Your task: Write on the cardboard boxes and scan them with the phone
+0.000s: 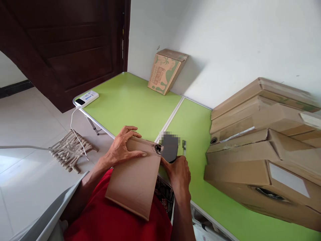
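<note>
My left hand [125, 147] grips the far edge of a plain brown cardboard box [135, 180], which is tilted over my lap against the table edge. Its thumb lies on the top face, and the other fingers curl over the edge. A small black-rimmed hole [158, 149] shows at the box's far right corner. Close beside that corner, my right hand [179, 172] is closed around the near end of a dark, flat, phone-like object [170, 149], partly blurred out. Some of the right fingers are hidden. Just right of it lies a thin pen-like item [184, 149].
Several cardboard boxes [235, 177] are stacked on the right of the green folding table [125, 97]. A printed carton [163, 72] leans against the wall. At the left corner sits a white device [87, 98] with a cable; a woven stool [71, 150] stands below.
</note>
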The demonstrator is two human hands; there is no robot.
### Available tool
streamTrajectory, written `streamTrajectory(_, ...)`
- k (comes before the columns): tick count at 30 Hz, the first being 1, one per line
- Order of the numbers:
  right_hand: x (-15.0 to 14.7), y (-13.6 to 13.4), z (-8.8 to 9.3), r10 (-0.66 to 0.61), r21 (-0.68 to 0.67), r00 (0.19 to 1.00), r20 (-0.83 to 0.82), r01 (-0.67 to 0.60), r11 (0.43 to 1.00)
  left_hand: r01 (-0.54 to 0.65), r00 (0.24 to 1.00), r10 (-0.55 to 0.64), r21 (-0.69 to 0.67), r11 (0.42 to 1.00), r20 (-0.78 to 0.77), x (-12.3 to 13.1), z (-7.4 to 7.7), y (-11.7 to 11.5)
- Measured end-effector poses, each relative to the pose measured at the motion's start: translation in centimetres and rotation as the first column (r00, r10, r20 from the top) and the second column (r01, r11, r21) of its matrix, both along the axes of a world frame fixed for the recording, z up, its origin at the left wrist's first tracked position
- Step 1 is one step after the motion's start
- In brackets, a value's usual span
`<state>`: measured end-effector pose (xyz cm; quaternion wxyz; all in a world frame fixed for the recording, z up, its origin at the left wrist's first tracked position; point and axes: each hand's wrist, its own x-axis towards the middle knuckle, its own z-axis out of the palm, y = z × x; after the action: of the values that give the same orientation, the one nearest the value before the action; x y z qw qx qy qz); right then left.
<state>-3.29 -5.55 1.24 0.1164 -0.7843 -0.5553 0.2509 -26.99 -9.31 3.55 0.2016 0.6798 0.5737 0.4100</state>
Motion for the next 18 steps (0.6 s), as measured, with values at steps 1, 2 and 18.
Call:
streamTrajectory(1,0.3,0.2,-0.2,-0.021,0.001,0.998,-0.06,0.021,1.0,0.002,1.0,-0.002,0.001,1.0,0.002,0.0,-0.1,0.0)
streamTrajectory(2,0.7,0.4,-0.4,-0.034,0.003,0.991,-0.133,0.035,0.999,0.003,1.0,-0.003,0.002,1.0,0.004,0.0,-0.1,0.0)
streamTrajectory(18,3.1,-7.1,3.5,-0.14,-0.129,0.039,-0.989,0.204,0.97,0.015,1.0,-0.015,-0.003,1.0,0.007,-0.1,-0.1,0.1)
